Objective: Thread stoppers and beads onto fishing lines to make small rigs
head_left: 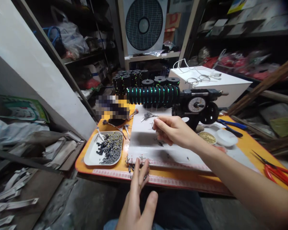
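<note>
A thin dark bit (151, 125) sits at the fingertips of the right hand (165, 127), which has its thumb and forefinger pinched together on it; what exactly it is, is too small to tell. That hand is held over the white board (144, 131) on the counter (105, 171), its forearm reaching in from the right. Nearer the person, a cluster of small dark pieces (131, 166), some with red tips, lies along the board's front left corner, just beyond the left hand (140, 195). The left hand is open, its fingers stretched toward the cluster and its thumb apart; its fingers overlap the pieces in the view, so contact cannot be told.

Just past the right hand's fingertips lies a wispy grey tuft (148, 115) with pale stems. Left of the board stands a white tray (90, 153) of grey, black and yellowish pieces. Behind the hands, a ribbed dark roller (153, 95) with shiny green bands joins a dial mechanism (196, 104); black spools (136, 76) stand behind it. Right of the hands are a dish of gold-coloured bits (207, 138), blue-handled pliers (234, 124) and, farther out, red-handled pliers (275, 171).
</note>
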### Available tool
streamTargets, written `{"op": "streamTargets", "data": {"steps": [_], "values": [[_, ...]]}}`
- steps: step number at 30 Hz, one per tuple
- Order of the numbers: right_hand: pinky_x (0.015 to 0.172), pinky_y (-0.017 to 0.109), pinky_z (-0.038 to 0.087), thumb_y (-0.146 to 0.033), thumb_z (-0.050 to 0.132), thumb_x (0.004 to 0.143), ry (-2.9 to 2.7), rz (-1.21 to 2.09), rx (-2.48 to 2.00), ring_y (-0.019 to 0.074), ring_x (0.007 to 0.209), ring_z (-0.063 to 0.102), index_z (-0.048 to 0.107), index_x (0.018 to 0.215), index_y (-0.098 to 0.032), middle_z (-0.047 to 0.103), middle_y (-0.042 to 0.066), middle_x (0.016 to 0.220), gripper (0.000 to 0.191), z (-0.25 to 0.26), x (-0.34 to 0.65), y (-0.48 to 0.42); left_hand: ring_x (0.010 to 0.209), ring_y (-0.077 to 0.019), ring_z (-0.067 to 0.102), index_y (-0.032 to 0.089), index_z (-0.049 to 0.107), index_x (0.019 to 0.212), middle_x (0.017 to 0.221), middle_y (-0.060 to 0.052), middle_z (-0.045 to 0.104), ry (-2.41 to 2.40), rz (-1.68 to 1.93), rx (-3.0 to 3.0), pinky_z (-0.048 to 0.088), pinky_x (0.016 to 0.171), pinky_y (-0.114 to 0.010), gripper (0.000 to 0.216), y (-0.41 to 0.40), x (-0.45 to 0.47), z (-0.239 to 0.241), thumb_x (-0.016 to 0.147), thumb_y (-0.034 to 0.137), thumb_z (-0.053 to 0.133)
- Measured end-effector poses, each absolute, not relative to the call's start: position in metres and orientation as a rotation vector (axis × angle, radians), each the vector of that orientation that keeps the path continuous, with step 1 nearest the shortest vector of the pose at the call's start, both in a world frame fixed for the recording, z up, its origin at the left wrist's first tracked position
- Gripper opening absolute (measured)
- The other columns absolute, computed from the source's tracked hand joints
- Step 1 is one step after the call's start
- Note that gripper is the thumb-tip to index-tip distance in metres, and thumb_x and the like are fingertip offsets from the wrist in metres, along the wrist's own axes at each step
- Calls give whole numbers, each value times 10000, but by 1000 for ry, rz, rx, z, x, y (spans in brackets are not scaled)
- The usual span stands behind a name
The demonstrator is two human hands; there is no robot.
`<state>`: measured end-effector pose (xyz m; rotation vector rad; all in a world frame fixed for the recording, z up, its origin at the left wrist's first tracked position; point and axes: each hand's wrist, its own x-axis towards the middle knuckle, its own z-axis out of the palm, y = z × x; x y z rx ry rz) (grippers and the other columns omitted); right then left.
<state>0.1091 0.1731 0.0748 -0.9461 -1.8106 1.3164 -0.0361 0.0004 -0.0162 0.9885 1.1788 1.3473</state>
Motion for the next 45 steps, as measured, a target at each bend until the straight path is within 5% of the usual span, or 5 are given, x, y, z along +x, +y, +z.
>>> {"op": "streamTargets", "data": {"steps": [6,18,34,41,45], "values": [[272,132,227,-465,468,959,-1762,1639,-819,32,272,408,580,764,-158,620,-8,523,380,90,125,154,1377,-287,375,291,586,1326,1444,-53,530,1516,1304,1446,172,1166,-416,429,8,-45,16,899,259,596],[243,103,173,-474,541,913,-1400,2134,-579,14,239,334,436,569,-166,595,12,453,474,83,123,152,752,-193,616,171,605,739,719,-53,657,986,1163,1162,433,804,-324,368,46,-13,22,986,380,429],[232,99,178,-485,559,890,-1286,2195,-616,16,228,297,427,588,-178,525,-34,413,450,56,128,157,735,-243,768,98,645,867,820,-176,784,369,922,396,584,619,-263,405,9,-13,-12,1001,379,385],[253,93,224,-415,571,891,-1332,2156,-592,18,242,339,562,734,-156,581,-29,463,303,63,130,151,1080,-240,674,133,680,1171,1108,-132,749,651,1092,817,451,1024,-384,304,19,-21,9,917,263,575],[267,88,257,-350,565,900,-1360,2118,-575,15,249,363,637,842,-136,595,-27,475,234,67,133,147,968,-252,703,151,465,1378,938,-108,769,815,1165,971,472,951,-416,426,38,-22,24,974,287,465]]}}
